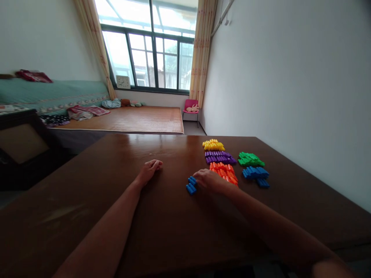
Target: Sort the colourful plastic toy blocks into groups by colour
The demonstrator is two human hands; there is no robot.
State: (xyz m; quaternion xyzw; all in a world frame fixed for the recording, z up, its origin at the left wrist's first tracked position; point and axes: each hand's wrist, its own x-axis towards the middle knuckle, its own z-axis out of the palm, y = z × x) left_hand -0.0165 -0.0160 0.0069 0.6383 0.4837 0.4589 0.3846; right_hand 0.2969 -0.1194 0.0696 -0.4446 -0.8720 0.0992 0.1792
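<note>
On the brown table my left hand [152, 165] rests with its fingers curled closed; no object shows in it. My right hand [207, 178] is bent down beside a few small blue plastic pieces [191, 188], its fingertips at their right edge. Whether a piece sits between those fingers is hidden. Just behind and to the right of this hand are rows of orange pieces [223, 170], partly covered by it. Further right lies a larger group of blue pieces [255, 172], with green pieces [251, 159] behind it. Purple pieces [219, 157] and yellow pieces [213, 145] lie beyond the orange ones.
The dark, glossy table [162, 231] reaches under both forearms. Past its far edge stands a low bed [139, 117] with cloths, and a pink chair [191, 105] holds a soft toy. A white wall [284, 85] runs along the right; a dark cabinet [21, 143] stands left.
</note>
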